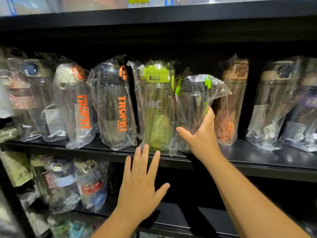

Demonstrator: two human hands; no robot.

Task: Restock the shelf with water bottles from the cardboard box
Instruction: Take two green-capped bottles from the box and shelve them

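A black shelf [257, 160] carries a row of water bottles in clear plastic bags. My right hand [202, 136] rests with spread fingers against a dark bottle with green clips [193, 103], which stands near the shelf's front edge. Just left of it stands a lime-green bottle [155, 107]. My left hand [140, 182] hovers open, fingers straight, in front of the shelf edge below the lime-green bottle and holds nothing. The cardboard box is out of sight.
Two bagged bottles with orange lettering [82, 107] [118, 109] stand further left, an orange-brown one [229, 107] and purple ones [307, 109] to the right. More bagged bottles [89, 184] fill the lower shelf at left. A yellow price tag [139, 0] hangs above.
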